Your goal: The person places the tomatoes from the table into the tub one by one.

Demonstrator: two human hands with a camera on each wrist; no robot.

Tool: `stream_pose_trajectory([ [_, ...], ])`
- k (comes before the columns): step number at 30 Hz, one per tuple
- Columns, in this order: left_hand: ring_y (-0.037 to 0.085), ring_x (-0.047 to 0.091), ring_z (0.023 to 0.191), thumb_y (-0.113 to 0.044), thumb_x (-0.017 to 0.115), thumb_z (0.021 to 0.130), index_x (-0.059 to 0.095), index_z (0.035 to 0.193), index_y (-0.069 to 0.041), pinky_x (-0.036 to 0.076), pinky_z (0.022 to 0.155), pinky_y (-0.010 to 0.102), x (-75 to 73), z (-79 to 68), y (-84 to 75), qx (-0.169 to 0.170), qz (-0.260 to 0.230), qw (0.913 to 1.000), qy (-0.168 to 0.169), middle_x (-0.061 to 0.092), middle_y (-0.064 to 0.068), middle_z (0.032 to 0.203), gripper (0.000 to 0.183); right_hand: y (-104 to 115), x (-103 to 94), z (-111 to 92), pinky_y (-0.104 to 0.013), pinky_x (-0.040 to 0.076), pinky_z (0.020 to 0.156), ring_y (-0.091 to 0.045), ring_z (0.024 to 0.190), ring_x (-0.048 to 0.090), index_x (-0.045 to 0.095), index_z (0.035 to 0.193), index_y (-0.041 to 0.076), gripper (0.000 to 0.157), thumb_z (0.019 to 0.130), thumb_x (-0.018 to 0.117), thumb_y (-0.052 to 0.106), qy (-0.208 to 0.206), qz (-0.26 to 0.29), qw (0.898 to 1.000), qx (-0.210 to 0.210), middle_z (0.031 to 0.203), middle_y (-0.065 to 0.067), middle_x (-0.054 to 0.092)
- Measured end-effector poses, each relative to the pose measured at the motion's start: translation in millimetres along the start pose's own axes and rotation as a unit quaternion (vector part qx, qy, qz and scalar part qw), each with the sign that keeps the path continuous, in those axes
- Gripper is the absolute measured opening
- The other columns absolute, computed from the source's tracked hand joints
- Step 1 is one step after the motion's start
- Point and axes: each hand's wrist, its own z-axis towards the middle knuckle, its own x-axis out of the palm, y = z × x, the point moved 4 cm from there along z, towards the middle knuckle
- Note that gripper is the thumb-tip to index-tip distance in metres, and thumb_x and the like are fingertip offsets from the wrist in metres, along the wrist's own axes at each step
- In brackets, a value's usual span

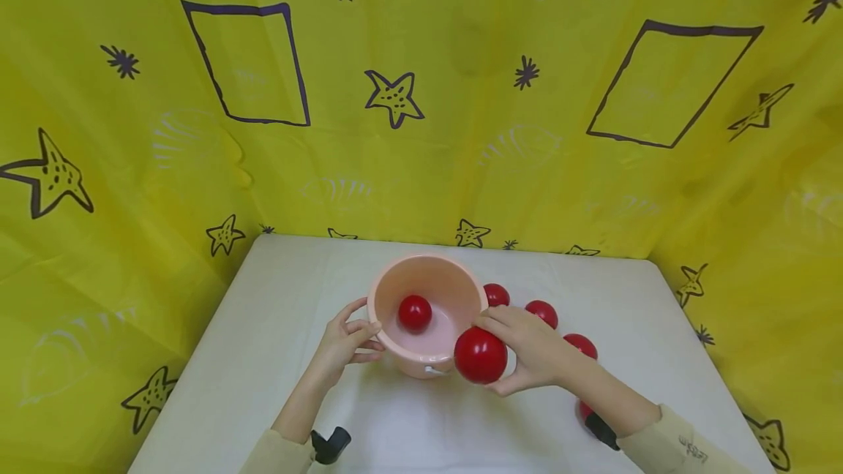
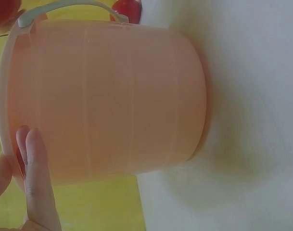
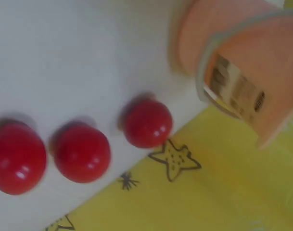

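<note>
A pink bucket [image 1: 421, 368] stands upright on the white table, and one red ball [image 1: 415, 314] lies inside it. At the bucket's left side my left hand [image 1: 349, 339] holds the rim, the thumb over the edge and the fingers [image 2: 36, 166] against the outer wall. My right hand [image 1: 527, 346] grips another red ball [image 1: 481, 355] by the bucket's right front rim, above table height. The right hand itself is out of sight in the right wrist view.
Several more red balls [image 1: 541, 313] lie in a curved row on the table [image 1: 296, 284] right of the bucket. The bucket has a pale handle [image 2: 71, 4] and a printed label [image 3: 235, 89]. Yellow curtains [image 1: 448, 167] with starfish drawings surround the table's back and sides.
</note>
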Motion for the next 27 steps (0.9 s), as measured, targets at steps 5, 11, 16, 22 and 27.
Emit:
stream_pose_trajectory([
  [5, 0.021, 0.066, 0.068, -0.011, 0.062, 0.087, 0.034, 0.139, -0.012, 0.057, 0.064, 0.037, -0.4, -0.1, -0.1, -0.004, -0.002, 1.0, 0.002, 0.067, 0.008, 0.084, 0.059, -5, -13.5, 23, -0.037, 0.053, 0.078, -0.016, 0.101, 0.052, 0.054, 0.116, 0.012, 0.076, 0.054, 0.08, 0.047, -0.036, -0.031, 0.999, -0.013, 0.111, -0.001, 0.059],
  [11, 0.022, 0.066, 0.068, -0.009, 0.06, 0.088, 0.033, 0.139, -0.012, 0.057, 0.064, 0.037, -0.4, 0.4, 0.0, -0.006, -0.001, 1.0, 0.003, 0.067, 0.008, 0.085, 0.058, -12, -7.6, 51, -0.041, 0.049, 0.086, -0.019, 0.109, 0.049, 0.053, 0.122, 0.011, 0.077, 0.059, 0.077, 0.05, -0.008, -0.034, 0.999, 0.015, 0.118, -0.004, 0.057],
  [16, 0.022, 0.067, 0.068, -0.009, 0.061, 0.088, 0.033, 0.139, -0.011, 0.057, 0.063, 0.038, -0.9, 1.9, 1.0, -0.004, -0.002, 1.0, 0.003, 0.067, 0.008, 0.085, 0.059, -15, 9.6, 72, -0.044, 0.044, 0.094, -0.02, 0.115, 0.045, 0.05, 0.125, 0.013, 0.077, 0.062, 0.075, 0.05, 0.029, -0.051, 0.998, 0.03, 0.123, -0.003, 0.053],
  [22, 0.021, 0.067, 0.068, -0.009, 0.062, 0.086, 0.033, 0.139, -0.011, 0.057, 0.063, 0.038, -1.4, 3.1, 2.0, -0.005, -0.007, 0.9999, 0.008, 0.067, 0.008, 0.083, 0.06, -16, 34.4, 95, -0.045, 0.038, 0.1, -0.022, 0.119, 0.042, 0.049, 0.128, 0.014, 0.076, 0.066, 0.072, 0.051, 0.065, -0.074, 0.995, 0.027, 0.125, -0.004, 0.052],
  [27, 0.022, 0.067, 0.069, -0.013, 0.064, 0.085, 0.035, 0.138, -0.013, 0.057, 0.063, 0.037, -1.8, 2.8, 2.0, -0.003, 0.002, 1.0, 0.002, 0.067, 0.012, 0.086, 0.06, -15, 55.9, 110, -0.047, 0.033, 0.104, -0.022, 0.121, 0.041, 0.045, 0.132, 0.018, 0.078, 0.068, 0.071, 0.054, 0.111, -0.092, 0.989, 0.025, 0.129, -0.004, 0.049],
])
